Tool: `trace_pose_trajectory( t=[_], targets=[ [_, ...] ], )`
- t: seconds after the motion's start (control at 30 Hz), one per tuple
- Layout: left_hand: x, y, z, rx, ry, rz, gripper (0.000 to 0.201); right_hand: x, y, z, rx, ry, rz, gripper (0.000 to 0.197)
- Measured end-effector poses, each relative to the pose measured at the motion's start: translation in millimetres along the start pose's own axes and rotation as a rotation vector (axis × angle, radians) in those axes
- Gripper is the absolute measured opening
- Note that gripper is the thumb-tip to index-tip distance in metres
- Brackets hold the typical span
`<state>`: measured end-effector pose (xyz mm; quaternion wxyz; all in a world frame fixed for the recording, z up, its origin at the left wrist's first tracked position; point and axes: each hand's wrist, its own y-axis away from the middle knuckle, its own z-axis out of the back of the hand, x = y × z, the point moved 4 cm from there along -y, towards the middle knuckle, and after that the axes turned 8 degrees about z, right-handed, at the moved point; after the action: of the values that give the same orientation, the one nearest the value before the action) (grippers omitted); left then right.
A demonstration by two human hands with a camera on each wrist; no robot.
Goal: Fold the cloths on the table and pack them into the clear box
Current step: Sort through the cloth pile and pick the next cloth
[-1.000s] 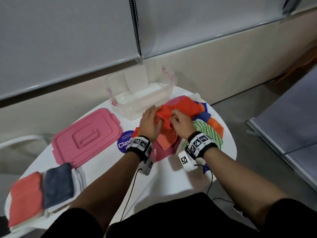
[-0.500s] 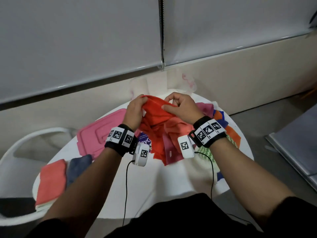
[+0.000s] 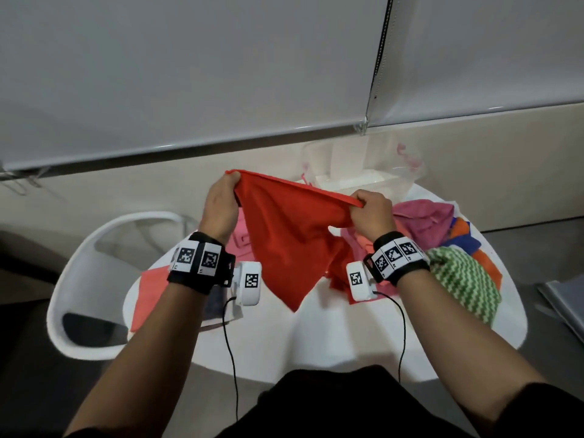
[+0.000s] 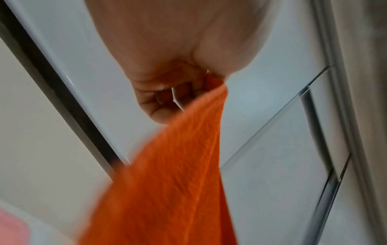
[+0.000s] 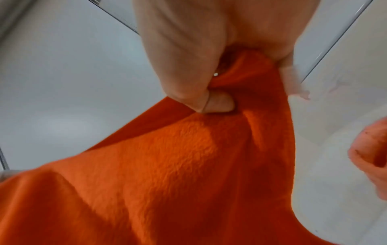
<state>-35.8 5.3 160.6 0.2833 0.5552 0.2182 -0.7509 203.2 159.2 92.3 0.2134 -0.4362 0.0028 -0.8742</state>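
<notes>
Since half a second ago both hands have drawn apart, stretching the orange-red cloth (image 3: 294, 235) out between them where it was bunched. Left hand (image 3: 219, 207) pinches one top corner, fingers curled round the fabric; right hand (image 3: 371, 213) pinches the other end of the top edge between thumb and forefinger. That edge runs taut from hand to hand, and the rest hangs down to a point above the white table (image 3: 331, 339). Beyond the cloth, at the table's far edge, stands the clear box (image 3: 379, 175). To the right of the hanging cloth lies the pile of unfolded cloths (image 3: 442, 229), a green-and-white zigzag cloth (image 3: 464, 282) nearest.
</notes>
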Motion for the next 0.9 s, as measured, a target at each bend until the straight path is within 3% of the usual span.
trace_pose_trajectory(
  t=[0.27, 0.4, 0.53, 0.6, 0.73, 0.8, 0.9],
  targets=[
    [92.7, 15.0, 32.5, 0.081, 0.022, 0.155, 0.021, -8.4, 30.7, 1.2, 0.057, -0.344, -0.138, 0.032],
    [132.9, 38.1, 42.8, 0.151, -0.080, 0.191, 0.020, -14.2, 66.1, 3.3, 0.278, -0.335, -0.179, 0.030],
    [142.5, 65.5, 41.5, 0.261, 0.236, 0.355, 0.022, -25.1, 91.1, 6.5, 0.488, -0.478, -0.342, 0.016],
    [152.7, 63.2, 36.1, 0.238, 0.134, 0.300, 0.023, -36.7, 91.1, 5.6, 0.448, -0.353, -0.356, 0.022],
    [179.5, 49.4, 19.4, 0.149, -0.291, 0.100, 0.017, -61.0, 87.4, -3.7, 0.373, 0.054, -0.208, 0.017],
    [198.0, 47.2, 9.7, 0.144, -0.424, 0.128, 0.020, -80.1, 94.1, -14.0, 0.377, 0.079, -0.209, 0.015],
    [213.2, 50.5, 0.8, 0.142, -0.445, 0.268, 0.027, -100.9, 105.2, -21.8, 0.304, 0.084, -0.199, 0.024]
  ],
)
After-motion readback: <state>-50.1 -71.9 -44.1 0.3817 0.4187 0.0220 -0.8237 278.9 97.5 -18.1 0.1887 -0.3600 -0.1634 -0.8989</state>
